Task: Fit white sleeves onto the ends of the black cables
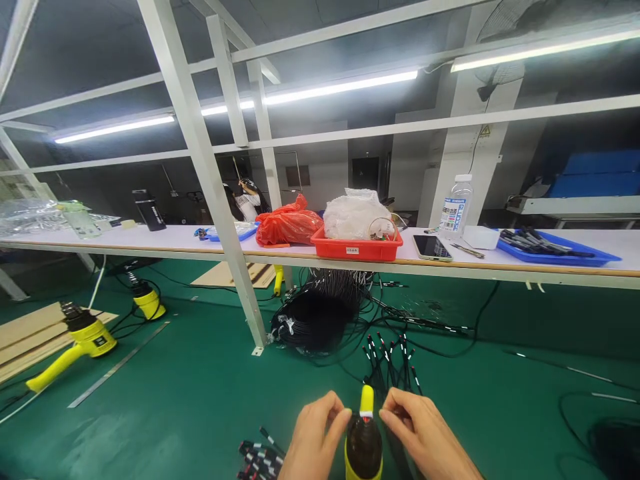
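Right now both hands are low in the view, one on each side of a dark brown and yellow tool. It stands upright, with a yellow tip and a thin white and red band under the tip. The left hand and the right hand are half curled, not spread wide. Their fingertips reach in close to the yellow tip. I cannot tell if they pinch a thin wire or just sit next to the tool.

Just past the tool, a bunch of black cables with white marks fans out on the green floor. A small pile of the same kind of cables lies just left of the tool, beside the left hand. Farther past the tool, a big black cable coil sits under a long white surface. On that surface are a red tray, a phone, and a blue tray. Two yellow heat guns rest on the floor, well left of the tool.
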### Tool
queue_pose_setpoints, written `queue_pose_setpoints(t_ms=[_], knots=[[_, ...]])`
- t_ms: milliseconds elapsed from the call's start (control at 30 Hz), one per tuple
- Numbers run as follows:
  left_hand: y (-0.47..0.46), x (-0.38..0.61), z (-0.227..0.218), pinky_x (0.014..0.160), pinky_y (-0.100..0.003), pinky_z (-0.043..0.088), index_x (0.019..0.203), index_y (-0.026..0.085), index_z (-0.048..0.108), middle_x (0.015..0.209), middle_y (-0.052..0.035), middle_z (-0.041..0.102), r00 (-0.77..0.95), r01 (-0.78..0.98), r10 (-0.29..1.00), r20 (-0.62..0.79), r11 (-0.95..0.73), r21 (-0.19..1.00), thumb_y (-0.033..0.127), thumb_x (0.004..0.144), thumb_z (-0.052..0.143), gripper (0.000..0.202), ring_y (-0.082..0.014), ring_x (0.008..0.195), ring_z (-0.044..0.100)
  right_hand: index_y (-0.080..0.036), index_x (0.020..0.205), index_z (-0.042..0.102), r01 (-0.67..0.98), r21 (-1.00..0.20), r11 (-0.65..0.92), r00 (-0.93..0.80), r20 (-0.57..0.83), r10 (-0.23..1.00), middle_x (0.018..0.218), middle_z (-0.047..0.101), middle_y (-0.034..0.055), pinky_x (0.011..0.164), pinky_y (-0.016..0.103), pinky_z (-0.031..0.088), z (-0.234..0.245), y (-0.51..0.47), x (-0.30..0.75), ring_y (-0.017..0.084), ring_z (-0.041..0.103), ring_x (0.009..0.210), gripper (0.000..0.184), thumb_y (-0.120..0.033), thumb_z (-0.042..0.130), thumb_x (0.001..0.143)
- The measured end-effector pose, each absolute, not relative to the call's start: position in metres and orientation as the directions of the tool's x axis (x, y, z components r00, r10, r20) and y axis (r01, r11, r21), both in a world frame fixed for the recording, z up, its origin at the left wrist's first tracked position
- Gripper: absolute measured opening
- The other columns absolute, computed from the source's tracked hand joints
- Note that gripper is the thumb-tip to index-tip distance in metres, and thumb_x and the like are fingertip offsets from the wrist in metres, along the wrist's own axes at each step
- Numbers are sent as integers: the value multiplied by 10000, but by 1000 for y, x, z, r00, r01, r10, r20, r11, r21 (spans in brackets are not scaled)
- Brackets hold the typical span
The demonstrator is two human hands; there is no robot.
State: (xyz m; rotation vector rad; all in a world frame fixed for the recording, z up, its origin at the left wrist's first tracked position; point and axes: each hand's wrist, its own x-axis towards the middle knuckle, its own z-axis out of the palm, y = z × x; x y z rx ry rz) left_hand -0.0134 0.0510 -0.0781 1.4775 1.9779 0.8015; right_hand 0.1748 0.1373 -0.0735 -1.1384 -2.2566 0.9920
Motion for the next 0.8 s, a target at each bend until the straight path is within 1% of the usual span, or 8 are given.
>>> queue_pose_setpoints(t_ms=[67, 133, 300, 367, 567, 633, 733, 800], knots=[[51, -13, -82, 771, -318, 377, 704, 231, 489, 765, -14, 589, -283, 678, 957, -65, 247, 692, 508, 949, 313, 409, -219, 833, 529, -230, 667, 499, 541, -740, 400, -575, 22, 818, 673, 571, -21, 600, 258, 341, -76, 139, 176, 174, 508, 667, 295, -378, 447, 916], [52, -14, -85, 765, -314, 372, 683, 231, 479, 748, -13, 583, -277, 685, 959, -61, 242, 688, 525, 955, 299, 439, -220, 828, 527, -227, 659, 491, 554, -734, 393, -576, 3, 817, 669, 558, -19, 604, 264, 330, -77, 141, 176, 178, 499, 670, 312, -394, 443, 918], [54, -17, -83, 820, -275, 380, 853, 237, 557, 903, 4, 620, -185, 608, 983, -3, 116, 786, 459, 937, 432, 268, -189, 887, 535, -220, 689, 532, 471, -799, 374, -586, 34, 810, 666, 546, -26, 592, 252, 338, -76, 143, 174, 165, 499, 650, 226, -332, 479, 879], [54, -18, -84, 819, -272, 387, 862, 238, 556, 902, 4, 622, -186, 600, 983, -3, 116, 791, 466, 939, 430, 272, -188, 889, 541, -220, 689, 543, 475, -801, 364, -579, 27, 815, 671, 557, -22, 594, 250, 344, -77, 142, 175, 168, 509, 660, 218, -327, 487, 870], [55, -18, -98, 786, -283, 395, 661, 233, 502, 722, -7, 600, -251, 659, 968, -14, 182, 730, 571, 962, 286, 502, -203, 813, 552, -227, 682, 597, 581, -724, 372, -550, -12, 835, 701, 621, -2, 639, 263, 361, -80, 140, 178, 195, 546, 726, 352, -415, 431, 929], [56, -19, -98, 780, -272, 397, 697, 233, 525, 763, -8, 616, -224, 656, 975, -8, 157, 738, 568, 959, 310, 477, -197, 819, 551, -225, 677, 592, 572, -729, 376, -555, -6, 832, 693, 621, -7, 643, 259, 367, -78, 139, 177, 190, 549, 720, 333, -397, 448, 922], [55, -19, -93, 794, -262, 403, 841, 238, 561, 886, -9, 633, -175, 624, 984, 26, 91, 776, 543, 947, 388, 366, -187, 852, 546, -222, 690, 580, 527, -762, 377, -563, 19, 826, 703, 625, -16, 637, 247, 377, -73, 138, 175, 176, 553, 704, 251, -354, 502, 890], [55, -19, -90, 797, -266, 406, 869, 241, 559, 899, -6, 632, -179, 615, 984, 19, 96, 783, 530, 948, 391, 344, -187, 857, 546, -224, 696, 576, 503, -778, 376, -563, 35, 826, 717, 632, -18, 626, 240, 379, -72, 138, 174, 171, 555, 705, 222, -341, 523, 877]])
